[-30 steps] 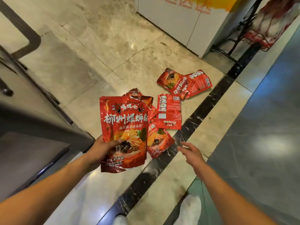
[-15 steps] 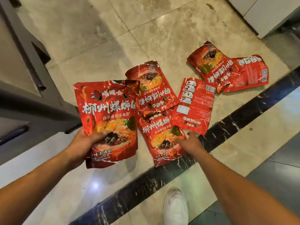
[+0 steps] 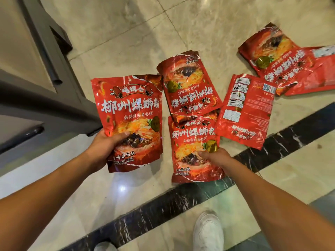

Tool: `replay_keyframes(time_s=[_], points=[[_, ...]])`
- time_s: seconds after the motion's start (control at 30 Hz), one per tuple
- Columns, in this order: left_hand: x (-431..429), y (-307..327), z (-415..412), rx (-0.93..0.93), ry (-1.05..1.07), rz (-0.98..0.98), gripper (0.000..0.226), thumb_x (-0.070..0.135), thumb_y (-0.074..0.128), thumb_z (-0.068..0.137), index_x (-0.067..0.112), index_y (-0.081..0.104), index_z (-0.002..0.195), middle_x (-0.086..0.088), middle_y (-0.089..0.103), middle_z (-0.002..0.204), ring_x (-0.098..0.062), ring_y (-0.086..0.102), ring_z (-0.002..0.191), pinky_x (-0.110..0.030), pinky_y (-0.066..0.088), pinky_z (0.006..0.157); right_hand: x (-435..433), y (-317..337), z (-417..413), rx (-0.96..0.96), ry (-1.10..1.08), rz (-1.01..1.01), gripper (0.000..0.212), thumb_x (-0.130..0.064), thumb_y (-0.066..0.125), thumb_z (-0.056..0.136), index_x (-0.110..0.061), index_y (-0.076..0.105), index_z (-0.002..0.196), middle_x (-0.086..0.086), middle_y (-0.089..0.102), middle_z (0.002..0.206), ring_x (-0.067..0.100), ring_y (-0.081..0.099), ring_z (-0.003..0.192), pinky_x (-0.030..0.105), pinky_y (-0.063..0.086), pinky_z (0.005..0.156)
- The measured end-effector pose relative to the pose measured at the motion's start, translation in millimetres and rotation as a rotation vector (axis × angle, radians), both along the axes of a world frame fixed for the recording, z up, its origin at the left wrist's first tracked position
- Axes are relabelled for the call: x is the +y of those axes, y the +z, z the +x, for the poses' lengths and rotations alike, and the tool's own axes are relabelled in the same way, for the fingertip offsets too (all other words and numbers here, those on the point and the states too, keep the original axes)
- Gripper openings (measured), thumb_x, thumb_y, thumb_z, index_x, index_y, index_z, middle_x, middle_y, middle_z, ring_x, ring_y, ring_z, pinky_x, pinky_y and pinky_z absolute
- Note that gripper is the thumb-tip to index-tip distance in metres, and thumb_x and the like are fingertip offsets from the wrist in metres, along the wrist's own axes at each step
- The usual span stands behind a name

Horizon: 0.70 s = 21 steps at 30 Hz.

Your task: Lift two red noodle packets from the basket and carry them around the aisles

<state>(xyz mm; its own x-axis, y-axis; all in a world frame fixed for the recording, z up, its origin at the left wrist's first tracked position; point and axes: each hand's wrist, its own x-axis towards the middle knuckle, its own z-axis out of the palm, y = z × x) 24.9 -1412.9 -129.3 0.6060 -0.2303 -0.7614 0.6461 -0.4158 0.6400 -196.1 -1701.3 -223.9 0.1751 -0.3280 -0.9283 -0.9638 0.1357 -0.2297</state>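
Now right hand [image 3: 214, 158] had reached and pinched the near floor packet [image 3: 195, 151], fingers curled; left hand [image 3: 103, 148] gripped its held packet [image 3: 130, 120].

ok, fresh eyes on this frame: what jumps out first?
The bright red noodle packets: the left hand grips one packet up off the floor, and the right hand pinches a second packet lying on the marble floor. Four more red packets lie scattered beyond, one back-side-up packet beside a black floor strip. A white shoe shows at the bottom edge.
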Motion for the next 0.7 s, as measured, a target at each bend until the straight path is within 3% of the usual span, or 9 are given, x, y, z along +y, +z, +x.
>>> replay_keyframes(time_s=[0.13,0.23,0.37,0.43,0.53,0.63,0.7], points=[[-4,42,2,0.005,-0.047,0.002,0.046,0.022,0.078,0.088,0.023,0.062,0.131,-0.006,0.078,0.115,-0.033,0.076,0.101,-0.054,0.057,0.095,15,42,1,-0.047,-0.081,0.059,0.064,-0.034,0.08,0.089,-0.003,0.051,0.137,0.011,0.065,0.128,0.034,0.064,0.112,0.039,0.048,0.101],[-10,87,7,0.013,-0.085,-0.018,0.047,0.022,0.077,0.088,0.023,0.061,0.131,-0.006,0.078,0.115,-0.033,0.076,0.101,-0.057,0.056,0.097,19,86,0,-0.06,-0.099,0.049,0.064,-0.035,0.082,0.086,-0.005,0.055,0.136,0.013,0.066,0.132,0.036,0.063,0.12,0.05,0.049,0.108],[-24,162,19,-0.022,-0.129,-0.037,0.048,0.023,0.078,0.088,0.024,0.059,0.132,-0.006,0.077,0.115,-0.033,0.076,0.101,-0.058,0.056,0.096,5,163,3,-0.146,-0.094,-0.012,0.048,-0.03,0.082,0.088,-0.011,0.061,0.126,0.007,0.066,0.127,0.031,0.062,0.114,0.042,0.047,0.103],[-34,208,25,-0.044,-0.143,-0.057,0.046,0.023,0.078,0.089,0.023,0.06,0.131,-0.006,0.078,0.113,-0.033,0.076,0.1,-0.056,0.057,0.095,-7,207,10,-0.205,-0.125,-0.037,0.059,-0.033,0.081,0.088,-0.009,0.056,0.135,0.005,0.063,0.129,0.034,0.059,0.124,0.045,0.045,0.108],[-48,281,31,-0.063,-0.151,-0.082,0.042,0.023,0.075,0.091,0.022,0.059,0.13,-0.008,0.077,0.114,-0.034,0.076,0.101,-0.056,0.057,0.096,-27,276,20,-0.285,-0.151,-0.084,0.066,-0.043,0.082,0.084,-0.011,0.056,0.137,0.008,0.067,0.131,0.035,0.061,0.123,0.05,0.046,0.11],[-58,355,32,-0.076,-0.15,-0.135,0.044,0.024,0.076,0.092,0.022,0.057,0.132,-0.011,0.076,0.118,-0.036,0.074,0.105,-0.058,0.056,0.097,-47,358,27,-0.408,-0.188,-0.121,0.041,-0.036,0.083,0.086,-0.025,0.061,0.118,0.001,0.07,0.118,0.029,0.064,0.116,0.045,0.047,0.106],[-64,405,29,-0.09,-0.15,-0.158,0.042,0.022,0.076,0.093,0.02,0.058,0.13,-0.012,0.076,0.117,-0.038,0.074,0.105,-0.057,0.057,0.095,-58,414,29,-0.453,-0.211,-0.16,0.036,-0.037,0.084,0.084,-0.027,0.063,0.112,-0.002,0.071,0.112,0.026,0.065,0.11,0.043,0.048,0.103]])
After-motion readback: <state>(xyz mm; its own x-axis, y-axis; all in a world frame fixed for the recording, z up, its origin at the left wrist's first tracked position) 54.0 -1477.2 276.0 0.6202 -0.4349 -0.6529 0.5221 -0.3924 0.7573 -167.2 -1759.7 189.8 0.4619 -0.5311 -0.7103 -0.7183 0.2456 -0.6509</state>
